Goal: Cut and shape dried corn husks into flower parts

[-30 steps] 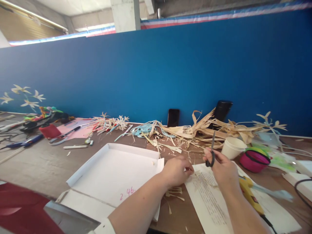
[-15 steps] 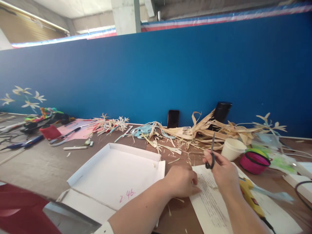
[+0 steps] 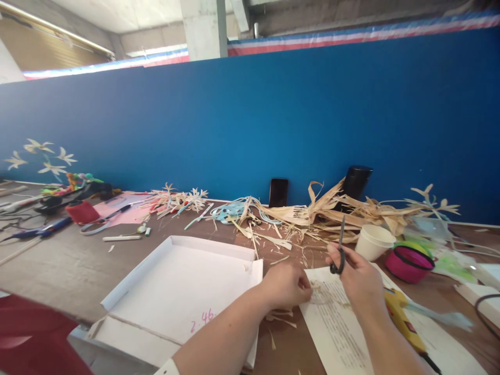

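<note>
Black-handled scissors (image 3: 340, 249) are pointing upward in the right hand (image 3: 357, 278), fingers curling through the handles, above a printed sheet (image 3: 336, 328) on the counter (image 3: 58, 265). The left hand (image 3: 287, 285), pulled slightly back since a moment ago, is pinching a pale husk strip (image 3: 318, 296) against the sheet.

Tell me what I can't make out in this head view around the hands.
- Pale husk piece at the left hand: hidden by its curled fingers.
- Small black-handled scissors in the right hand: blades too thin to tell open or closed.
- White printed paper sheet: text too small.
- Yellow glue gun: partly behind the right forearm.
</note>
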Available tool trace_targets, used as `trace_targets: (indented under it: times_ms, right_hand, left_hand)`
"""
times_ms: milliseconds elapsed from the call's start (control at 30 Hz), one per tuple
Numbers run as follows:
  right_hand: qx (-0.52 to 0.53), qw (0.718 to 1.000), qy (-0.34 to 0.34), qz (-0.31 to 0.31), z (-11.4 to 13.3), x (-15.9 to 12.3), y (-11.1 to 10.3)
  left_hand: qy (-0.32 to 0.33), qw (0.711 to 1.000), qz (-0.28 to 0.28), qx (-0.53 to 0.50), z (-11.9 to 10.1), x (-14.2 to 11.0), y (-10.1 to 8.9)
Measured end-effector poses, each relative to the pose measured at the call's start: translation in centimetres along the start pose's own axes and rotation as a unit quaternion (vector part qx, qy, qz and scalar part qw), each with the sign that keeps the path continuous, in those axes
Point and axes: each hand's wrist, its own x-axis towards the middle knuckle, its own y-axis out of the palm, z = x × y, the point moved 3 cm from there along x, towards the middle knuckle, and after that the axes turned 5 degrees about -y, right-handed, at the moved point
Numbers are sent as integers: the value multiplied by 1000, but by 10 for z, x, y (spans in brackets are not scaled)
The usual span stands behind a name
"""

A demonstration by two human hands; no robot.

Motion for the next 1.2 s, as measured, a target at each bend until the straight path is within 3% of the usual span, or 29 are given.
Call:
trace_targets:
  times_ms: [100, 167, 400, 533, 633, 800, 1000, 1067, 1200]
  right_hand:
    - [0, 1000, 4, 6, 1, 0, 1]
    - [10, 1000, 7, 12, 1, 0, 2]
    - [22, 1000, 2, 16, 0, 0, 4]
    - [23, 999, 8, 23, 2, -1, 6]
    - [23, 999, 13, 30, -1, 0, 7]
    - [12, 1000, 3, 29, -3, 1, 6]
    - [27, 999, 18, 30, 6, -2, 6]
    - [32, 999, 19, 30, 6, -2, 6]
    - [16, 999, 18, 31, -2, -1, 6]
  left_hand:
    - [-65, 987, 8, -149, 15, 7, -5]
    - [-74, 981, 12, -179, 19, 7, -7]
    - [113, 993, 35, 19, -7, -4, -1]
    - [168, 974, 11, 153, -18, -8, 5]
    - [178, 964, -19, 198, -20, -9, 8]
    - [136, 983, -15, 121, -12, -4, 5]
    - [7, 999, -12, -52, 8, 6, -7]
    - [23, 998, 0, -54, 8, 5, -7]
    - [142, 989, 20, 49, -4, 0, -2]
